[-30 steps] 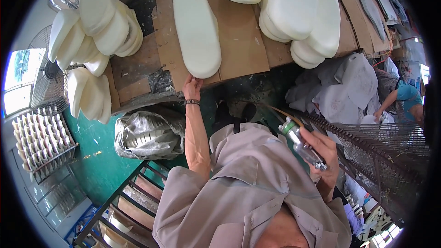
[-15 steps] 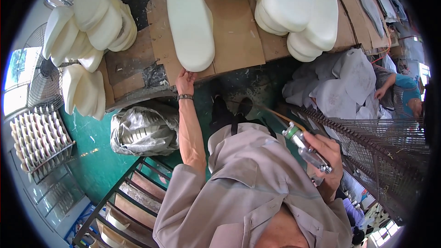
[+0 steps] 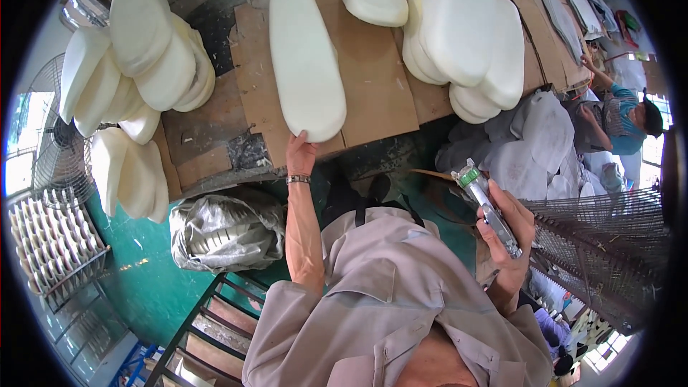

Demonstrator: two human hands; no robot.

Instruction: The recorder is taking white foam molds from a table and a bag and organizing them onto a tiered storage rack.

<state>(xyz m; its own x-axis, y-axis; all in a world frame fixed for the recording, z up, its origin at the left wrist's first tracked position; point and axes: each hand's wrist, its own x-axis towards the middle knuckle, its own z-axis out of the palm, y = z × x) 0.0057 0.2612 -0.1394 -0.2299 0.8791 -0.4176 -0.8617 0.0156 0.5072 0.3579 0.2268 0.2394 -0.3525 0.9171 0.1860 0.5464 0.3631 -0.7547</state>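
The left hand (image 3: 301, 155), partly curled, touched the lower end of a long cream foam pad (image 3: 307, 64) at upper centre; whether it gripped could not be told. The right hand (image 3: 512, 223), right of centre, was wrapped around a metal spray gun (image 3: 490, 209). Brown cardboard (image 3: 376, 93) lay beneath the pad.

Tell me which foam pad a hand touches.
The long foam pad on the cardboard, its near end touched by the left hand. The other foam pads, piled either side or farther back, have no hand on them.
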